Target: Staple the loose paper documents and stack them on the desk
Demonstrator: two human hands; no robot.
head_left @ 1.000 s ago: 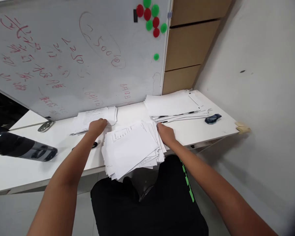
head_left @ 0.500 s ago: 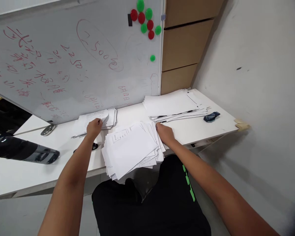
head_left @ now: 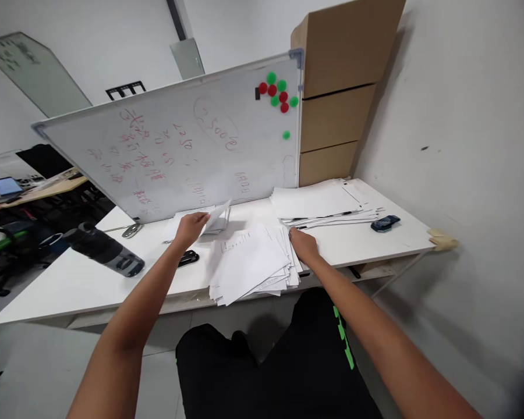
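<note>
My left hand (head_left: pixel 192 228) pinches a sheet of paper (head_left: pixel 219 214), raised at a slant above a paper stack (head_left: pixel 222 224) at the foot of the whiteboard. In front of me, a larger, uneven pile of printed papers (head_left: pixel 253 265) lies at the desk's front edge, its near corners jutting over. My right hand (head_left: pixel 304 245) rests closed against that pile's right edge; its fingertips are turned away, so what they hold is hidden. Behind it lies a wide stack of big white sheets (head_left: pixel 317 201). A black stapler-like object (head_left: pixel 188 258) sits below my left wrist.
A whiteboard (head_left: pixel 174 157) with red writing and round magnets stands along the desk's back. Cardboard boxes (head_left: pixel 336 119) are stacked behind its right end. A dark bottle (head_left: pixel 107 250) and a mouse (head_left: pixel 131 231) are on the left; a small dark blue object (head_left: pixel 385 223) lies right.
My left hand has lifted the sheet up and to the right, off the stack below. My right hand stays at the pile's edge. The view has tilted up, showing more room behind the whiteboard.
</note>
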